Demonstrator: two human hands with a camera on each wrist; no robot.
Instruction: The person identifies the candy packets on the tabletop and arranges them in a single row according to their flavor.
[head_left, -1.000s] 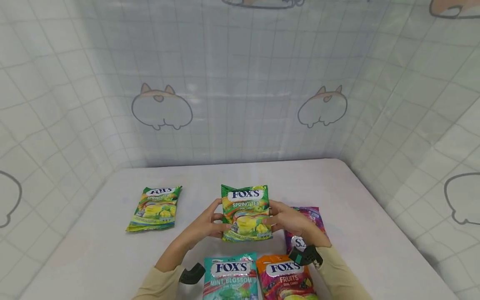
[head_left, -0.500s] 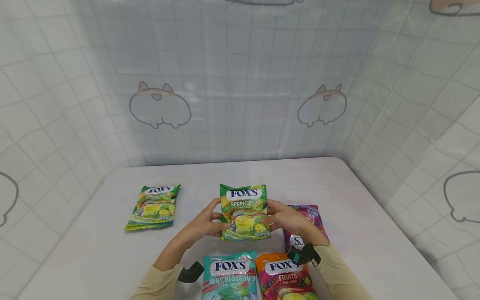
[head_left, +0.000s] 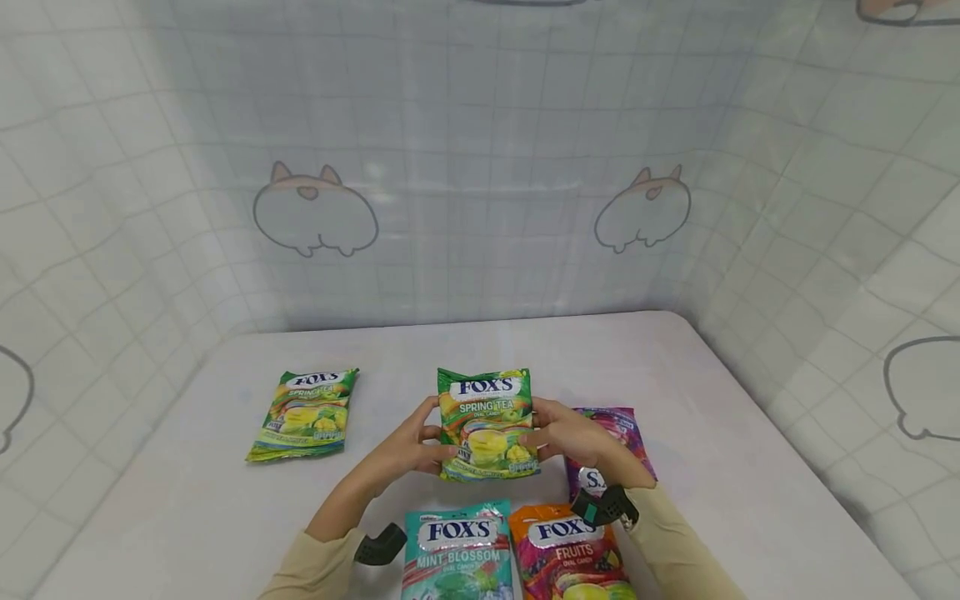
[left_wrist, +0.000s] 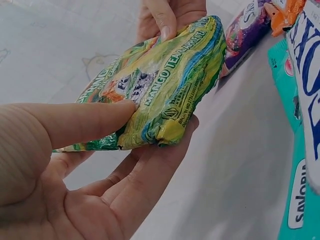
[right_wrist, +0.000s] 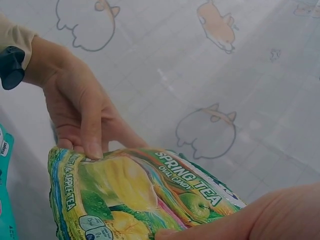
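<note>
Between my two hands is a green and yellow Spring Tea candy bag (head_left: 486, 429), its printed front facing me. My left hand (head_left: 408, 446) pinches its left edge, thumb on the front and fingers behind, as the left wrist view shows with the candy bag (left_wrist: 165, 85) over the left palm. On the opposite edge my right hand (head_left: 573, 437) grips the same way, thumb on the front. In the right wrist view the right thumb (right_wrist: 240, 220) lies over the bag's near side. Partly under my right forearm lies a purple candy bag (head_left: 622, 425).
A second green Spring Tea bag (head_left: 306, 417) lies on the white table (head_left: 187, 500) at the left. Close to me are a teal Mint Blossom bag (head_left: 459, 558) and an orange-red Fruits bag (head_left: 573, 562), side by side. A grid-patterned curtain (head_left: 480, 208) surrounds the table.
The whole head view shifts slightly left and up. Both hands keep their hold on the Spring Tea bag, with no other visible change.
</note>
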